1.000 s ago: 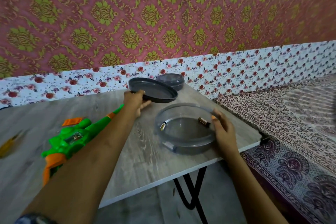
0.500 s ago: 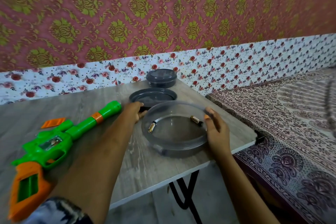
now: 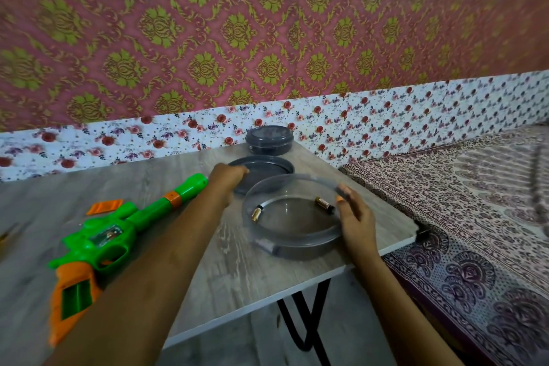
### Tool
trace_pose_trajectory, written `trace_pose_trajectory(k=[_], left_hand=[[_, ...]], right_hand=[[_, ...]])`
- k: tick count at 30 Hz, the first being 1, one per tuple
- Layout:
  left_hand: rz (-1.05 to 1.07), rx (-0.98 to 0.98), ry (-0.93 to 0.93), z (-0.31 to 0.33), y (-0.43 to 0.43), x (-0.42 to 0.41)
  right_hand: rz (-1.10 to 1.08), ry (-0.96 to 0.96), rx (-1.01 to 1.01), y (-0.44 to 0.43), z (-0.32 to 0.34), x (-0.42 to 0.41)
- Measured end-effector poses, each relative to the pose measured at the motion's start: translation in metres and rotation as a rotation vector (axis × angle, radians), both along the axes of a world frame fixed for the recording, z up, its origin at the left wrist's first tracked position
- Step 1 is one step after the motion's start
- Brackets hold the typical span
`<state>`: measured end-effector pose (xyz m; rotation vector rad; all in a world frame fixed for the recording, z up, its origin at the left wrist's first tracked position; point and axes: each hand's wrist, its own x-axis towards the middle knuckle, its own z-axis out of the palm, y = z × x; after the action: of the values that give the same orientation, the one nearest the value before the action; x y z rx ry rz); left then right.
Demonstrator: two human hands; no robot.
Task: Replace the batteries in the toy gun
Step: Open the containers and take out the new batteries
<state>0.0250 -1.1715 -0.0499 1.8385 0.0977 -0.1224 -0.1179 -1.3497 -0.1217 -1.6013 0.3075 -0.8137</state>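
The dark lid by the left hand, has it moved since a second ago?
Yes. It was raised and tilted, overlapping the closed container; now the lid lies flat on the table in front of it, left hand holding its rim.

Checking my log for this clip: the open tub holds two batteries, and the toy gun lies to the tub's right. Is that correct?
Not quite. The head view shows the toy gun lying to the left of the tub, not its right. The open tub does hold two batteries.
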Motion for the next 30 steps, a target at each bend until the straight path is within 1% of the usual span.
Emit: trace_pose_trajectory(k=[1, 3, 5, 7, 8, 9, 11, 13, 15, 18, 21, 24, 30], left_hand=[[-0.048, 0.111, -0.129, 0.005, 0.002, -0.009], [-0.229, 0.336, -0.323, 0.018, 0.002, -0.033], [-0.434, 0.633, -0.399, 0.023, -0.002, -0.053], [-0.526, 0.963, -0.457, 0.021, -0.010, -0.064], [-0.526, 1.090, -0.481, 0.018, -0.015, -0.069], [-0.519, 1.176, -0.483, 0.013, -0.020, -0.072], [-0.493, 1.288, -0.489, 0.003, -0.028, -0.074], [-0.473, 1.335, -0.472, -0.006, -0.034, -0.073], [-0.456, 1.337, -0.442, -0.013, -0.036, -0.069], [-0.431, 1.330, -0.426, -0.016, -0.038, -0.064], [-0.423, 1.356, -0.402, -0.017, -0.039, -0.062], [-0.418, 1.381, -0.415, -0.017, -0.040, -0.062], [-0.392, 1.318, -0.479, -0.020, -0.037, -0.060]], right_hand=[[0.012, 0.006, 0.007, 0.000, 0.001, -0.001], [0.004, 0.009, -0.015, -0.001, 0.003, -0.002], [-0.050, -0.005, -0.135, -0.003, 0.008, -0.004], [-0.080, 0.010, -0.339, -0.002, 0.023, -0.003], [-0.065, 0.067, -0.470, 0.000, 0.031, -0.001], [-0.032, 0.181, -0.623, 0.002, 0.038, 0.003], [0.046, 0.513, -0.914, 0.009, 0.051, 0.012], [0.081, 0.785, -1.064, 0.017, 0.058, 0.018], [0.072, 0.896, -1.133, 0.023, 0.060, 0.023], [0.025, 0.971, -1.214, 0.027, 0.053, 0.031], [0.001, 1.027, -1.248, 0.029, 0.048, 0.037], [-0.019, 1.032, -1.263, 0.027, 0.046, 0.039], [-0.010, 1.040, -1.251, 0.025, 0.049, 0.049]])
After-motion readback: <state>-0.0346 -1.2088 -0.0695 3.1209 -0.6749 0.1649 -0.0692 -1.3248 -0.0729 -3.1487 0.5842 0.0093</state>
